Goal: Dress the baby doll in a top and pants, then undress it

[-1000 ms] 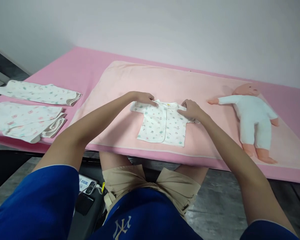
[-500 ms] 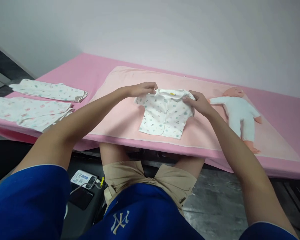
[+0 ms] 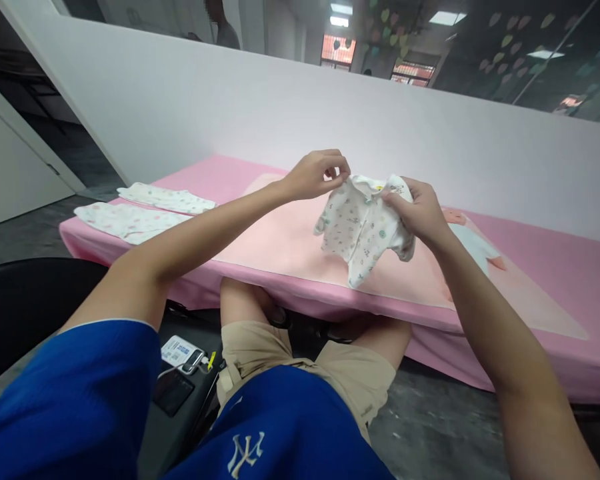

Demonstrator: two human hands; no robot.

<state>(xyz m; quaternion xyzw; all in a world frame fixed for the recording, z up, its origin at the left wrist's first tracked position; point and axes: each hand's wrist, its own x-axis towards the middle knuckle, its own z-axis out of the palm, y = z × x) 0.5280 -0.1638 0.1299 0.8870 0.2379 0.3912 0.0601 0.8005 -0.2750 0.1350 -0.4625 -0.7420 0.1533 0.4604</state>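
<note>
A small white baby shirt [image 3: 363,223] with a fine print hangs between my hands above the pale pink mat [image 3: 280,233]. My left hand [image 3: 325,172] pinches its shoulder at the left, thumb and forefinger together. At the other shoulder, by the collar, my right hand [image 3: 417,203] grips the cloth, thumb in front. The shirt's lower edge dips to a point near the front of the mat. To the right, partly behind my right forearm, lies a doll [image 3: 473,247] in white clothing.
Two folded printed garments, one upper [image 3: 165,198] and one lower [image 3: 125,222], lie at the left on the pink cloth [image 3: 570,267]. A white wall stands behind. A phone [image 3: 174,392] and a white device [image 3: 180,352] rest on a black seat beside my legs.
The shirt has been lifted off the mat and now hangs tilted from both hands. My left hand has closed on its shoulder. The view has tipped up, showing the window above the wall.
</note>
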